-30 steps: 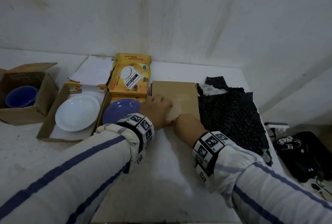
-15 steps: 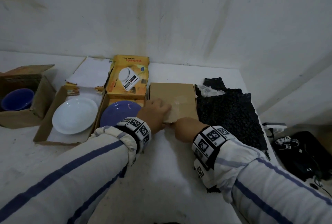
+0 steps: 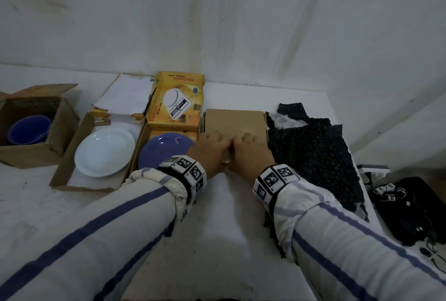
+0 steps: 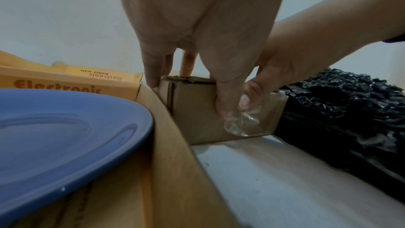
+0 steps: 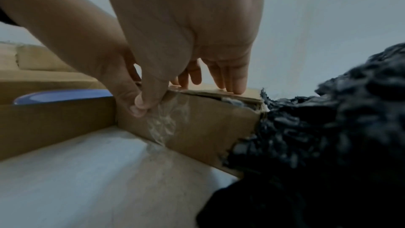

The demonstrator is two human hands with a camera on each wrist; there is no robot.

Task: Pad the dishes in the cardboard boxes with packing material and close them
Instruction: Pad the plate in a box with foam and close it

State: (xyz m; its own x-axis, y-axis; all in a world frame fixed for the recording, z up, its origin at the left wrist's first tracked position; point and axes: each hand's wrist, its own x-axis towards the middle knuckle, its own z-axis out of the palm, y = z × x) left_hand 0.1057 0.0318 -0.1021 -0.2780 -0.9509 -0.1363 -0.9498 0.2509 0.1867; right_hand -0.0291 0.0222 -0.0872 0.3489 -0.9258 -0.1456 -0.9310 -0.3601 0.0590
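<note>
Four boxes: on the white bench (image 3: 217,223), along the wall.
Closed brown box (image 3: 235,123): flaps down, between the open yellow box and the black bubble wrap (image 3: 313,156); a scrap of wrap shows at its right corner gap in the right wrist view.
Left hand (image 3: 209,150): fingers straight on the lid, thumb on the near face beside the clear tape (image 4: 243,124).
Right hand (image 3: 248,153): fingers flat on the lid, thumb (image 5: 151,96) pressing the tape at the near edge.
Change: a moment ago the right hand was at the near edge, lower down; now both hands sit side by side, thumbs together on the tape.
Meaning: this box looks padded and shut, the seal being rubbed down.
Blue plate (image 3: 166,151): bare in the open yellow kitchen-scale box (image 3: 177,105), unpadded.
White plate (image 3: 105,152): bare in an open flat box, further left.
Blue bowl (image 3: 29,129): in the open brown box (image 3: 36,156) at far left.
Remaining: three boxes, by my judgement.
</note>
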